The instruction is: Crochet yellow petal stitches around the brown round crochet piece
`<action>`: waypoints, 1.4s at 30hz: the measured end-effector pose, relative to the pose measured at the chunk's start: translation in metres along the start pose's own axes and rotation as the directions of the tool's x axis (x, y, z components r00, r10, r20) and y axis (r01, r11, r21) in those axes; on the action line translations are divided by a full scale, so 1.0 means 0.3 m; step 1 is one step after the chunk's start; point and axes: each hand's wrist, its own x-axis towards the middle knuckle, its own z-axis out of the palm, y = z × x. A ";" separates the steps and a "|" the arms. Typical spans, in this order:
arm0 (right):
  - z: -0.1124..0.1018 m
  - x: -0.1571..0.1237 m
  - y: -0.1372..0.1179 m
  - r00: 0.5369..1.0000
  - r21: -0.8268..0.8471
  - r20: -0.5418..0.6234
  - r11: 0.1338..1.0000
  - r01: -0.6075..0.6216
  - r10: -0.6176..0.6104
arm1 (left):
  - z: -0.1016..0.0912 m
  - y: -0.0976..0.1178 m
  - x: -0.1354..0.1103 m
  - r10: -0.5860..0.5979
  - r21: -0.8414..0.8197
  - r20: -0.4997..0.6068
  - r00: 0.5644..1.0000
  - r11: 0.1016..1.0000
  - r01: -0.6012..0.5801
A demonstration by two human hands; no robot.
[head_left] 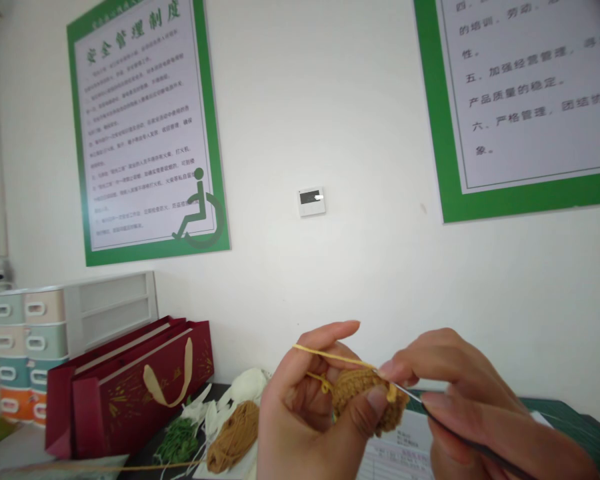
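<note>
My left hand grips a piece of brown crochet work, its thumb pressed on the front and its index finger raised. A strand of yellow yarn runs from that index finger to the stitches. In my right hand is a crochet hook with a metal shaft and a dark handle. The hook's tip meets the top edge of the crochet work, where a yellow loop sits. My right fingertips are close to the work. Part of the piece is hidden behind my left thumb and fingers.
A brown yarn skein and a green yarn bundle lie left of my hands, near white material. Dark red gift bags and small stacked drawers stand further left. Printed paper and a green mat lie beneath my hands.
</note>
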 end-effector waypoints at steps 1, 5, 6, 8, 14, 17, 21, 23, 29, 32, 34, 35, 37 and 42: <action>0.012 -0.009 0.002 0.998 -0.001 -0.054 1.000 -0.008 0.007 | -0.001 -0.001 0.001 -0.007 -0.010 0.000 1.000 1.000 0.007; 0.079 -0.031 0.005 0.945 0.041 -0.317 0.997 -0.067 0.077 | -0.012 -0.012 0.012 -0.031 -0.084 0.042 0.999 0.996 0.034; 0.091 -0.032 0.006 0.935 0.063 -0.341 0.995 -0.081 0.098 | -0.016 -0.015 0.016 -0.040 -0.103 0.059 0.997 0.994 0.046; 0.104 -0.029 0.012 0.936 0.132 -0.319 0.985 -0.112 0.149 | -0.026 -0.019 0.024 -0.067 -0.141 0.100 0.993 0.987 0.081; 0.088 -0.018 0.042 0.950 0.172 -0.294 0.983 -0.057 0.107 | -0.036 -0.017 0.037 -0.122 -0.262 0.227 0.966 0.948 0.181; 0.075 -0.017 0.036 0.963 -0.091 -0.263 0.995 0.038 -0.061 | -0.022 -0.015 0.034 -0.071 -0.207 0.124 0.990 0.974 0.095; 0.070 -0.016 0.004 0.970 -0.078 -0.240 0.996 -0.045 0.025 | -0.010 -0.011 0.027 0.011 -0.091 -0.038 0.999 0.996 -0.015; 0.071 -0.014 -0.008 0.940 0.070 -0.288 0.983 -0.167 0.180 | -0.016 -0.010 0.028 0.018 -0.084 -0.034 0.999 0.996 -0.020; 0.062 0.003 0.002 0.763 0.498 -0.102 0.697 -0.516 0.638 | -0.050 -0.017 0.041 -0.030 -0.165 0.163 0.986 0.985 0.057; 0.073 0.007 0.007 0.673 0.628 0.126 0.467 -0.623 0.729 | -0.056 -0.018 0.043 -0.051 -0.164 0.202 0.978 0.983 0.085; 0.087 0.006 0.007 0.647 0.680 0.190 0.377 -0.629 0.739 | -0.054 -0.016 0.043 -0.069 -0.144 0.211 0.975 0.984 0.101; 0.095 0.004 0.008 0.651 0.698 0.192 0.364 -0.617 0.735 | -0.052 -0.014 0.043 -0.069 -0.140 0.214 0.974 0.985 0.100; 0.107 -0.003 0.012 0.674 0.708 0.165 0.390 -0.589 0.720 | -0.048 -0.011 0.044 -0.053 -0.152 0.223 0.974 0.984 0.088; 0.123 -0.025 0.023 0.768 0.679 0.069 0.534 -0.504 0.636 | -0.041 -0.011 0.047 -0.032 -0.198 0.197 0.980 0.978 0.072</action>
